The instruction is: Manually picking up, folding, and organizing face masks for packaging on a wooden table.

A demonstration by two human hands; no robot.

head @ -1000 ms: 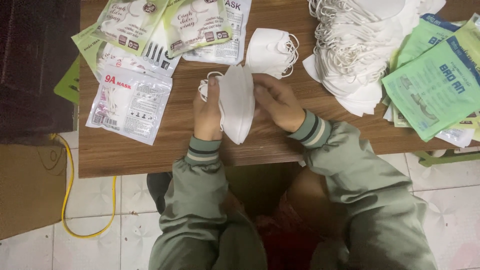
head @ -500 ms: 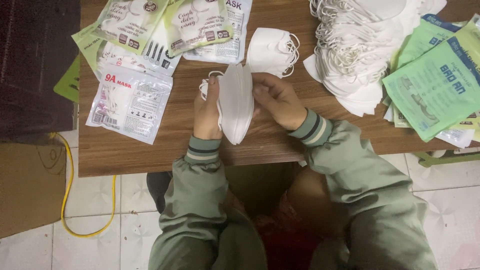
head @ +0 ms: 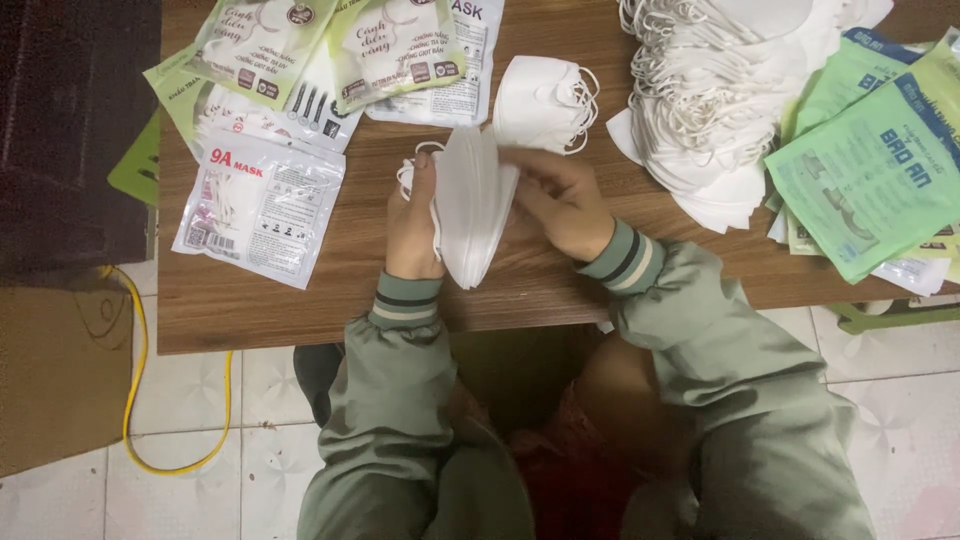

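Hands point(head: 415, 215) point(head: 560, 200) pinch soft white folded masks point(head: 470, 205) edgewise.

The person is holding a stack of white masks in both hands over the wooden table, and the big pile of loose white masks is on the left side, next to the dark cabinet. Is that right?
Not quite. The head view shows the big pile of loose masks at the table's right end, beside the green packets. Sealed mask packets lie at the left. Both hands, left hand and right hand, do hold the stack of white masks.

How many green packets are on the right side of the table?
3 at least: a front green packet, one behind it, one at the edge. More may be hidden beneath.
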